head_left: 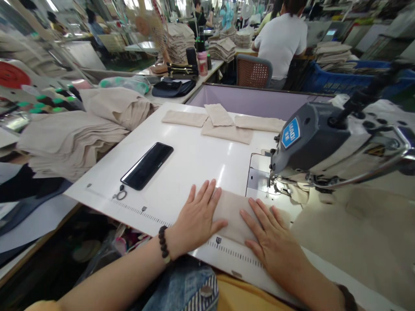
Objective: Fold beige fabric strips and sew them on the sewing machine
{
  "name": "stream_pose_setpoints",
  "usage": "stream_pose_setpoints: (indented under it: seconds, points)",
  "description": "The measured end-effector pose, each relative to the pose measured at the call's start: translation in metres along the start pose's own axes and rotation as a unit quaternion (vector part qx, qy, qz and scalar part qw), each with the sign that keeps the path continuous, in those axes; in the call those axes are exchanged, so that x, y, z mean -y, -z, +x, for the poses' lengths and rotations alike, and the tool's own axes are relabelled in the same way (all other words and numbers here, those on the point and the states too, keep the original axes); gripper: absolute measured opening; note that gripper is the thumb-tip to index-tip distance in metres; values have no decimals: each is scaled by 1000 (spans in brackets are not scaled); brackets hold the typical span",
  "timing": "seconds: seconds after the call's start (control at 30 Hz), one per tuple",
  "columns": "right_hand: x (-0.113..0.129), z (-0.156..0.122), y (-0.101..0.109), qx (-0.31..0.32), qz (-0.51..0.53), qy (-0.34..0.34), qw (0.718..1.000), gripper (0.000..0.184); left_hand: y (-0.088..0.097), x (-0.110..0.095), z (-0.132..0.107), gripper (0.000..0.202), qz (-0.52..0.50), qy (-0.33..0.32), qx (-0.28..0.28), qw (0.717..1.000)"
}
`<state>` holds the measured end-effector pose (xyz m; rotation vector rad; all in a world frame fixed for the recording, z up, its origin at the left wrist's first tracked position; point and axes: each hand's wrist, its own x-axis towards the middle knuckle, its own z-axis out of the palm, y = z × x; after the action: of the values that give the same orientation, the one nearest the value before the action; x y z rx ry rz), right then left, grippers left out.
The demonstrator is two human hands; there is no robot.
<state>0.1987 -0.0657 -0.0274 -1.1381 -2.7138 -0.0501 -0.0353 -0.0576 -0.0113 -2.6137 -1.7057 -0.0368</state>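
Note:
A beige fabric piece point(234, 216) lies flat near the front edge of the white sewing table. My left hand point(197, 219) rests on its left end, palm down, with the fingers stretched out. On its right part lies my right hand point(272, 235), also flat with spread fingers. Just beyond my right hand stands a sewing machine point(308, 142), its needle area close to the fabric's far edge. A larger beige cloth point(356, 246) spreads out under the machine, to the right of my right hand.
A black phone point(147, 166) and small thread snips point(121, 194) lie on the table's left. Several beige fabric pieces point(223, 131) rest at its far edge. Stacked beige cloth point(71, 138) stands at the left. A person in a white shirt point(282, 43) sits beyond a purple partition point(240, 101).

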Motion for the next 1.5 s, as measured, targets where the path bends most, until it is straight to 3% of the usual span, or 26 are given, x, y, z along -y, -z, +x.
stream_pose_setpoints:
  seconds: [0.17,0.27,0.33,0.4,0.47,0.57,0.73,0.87,1.0,1.23,1.5]
  points:
    - [1,1,0,4,-7,-5,1000,56,2,28,-10,61,50,25,-45,997]
    - [2,2,0,3,-1,-16,1000,57,12,15,-10,45,19,-50,-76,996]
    - [4,3,1,0,10,-26,1000,55,20,-1,-7,37,-23,-125,-46,991]
    - [6,4,4,-5,21,-36,999,53,26,-15,0,34,-47,-162,3,986]
    - [7,5,9,-12,27,-54,998,50,30,-22,14,37,-48,-151,30,987]
    - [1,6,21,-1,31,-75,997,38,30,-21,46,40,-37,-160,22,986]
    - [-30,7,37,27,13,-25,999,40,24,-23,99,44,8,-200,-17,980]
    - [-53,6,36,18,-18,-21,999,36,26,-41,120,23,-7,-234,-8,972]
    - [-62,3,27,2,-18,-19,1000,42,24,-51,124,18,-30,-230,-4,973]
    - [-64,4,23,-16,27,-40,999,36,13,-46,126,34,-47,-227,-43,972]
    - [-66,8,21,-9,30,-64,997,47,6,-45,134,31,-43,-228,-44,972]
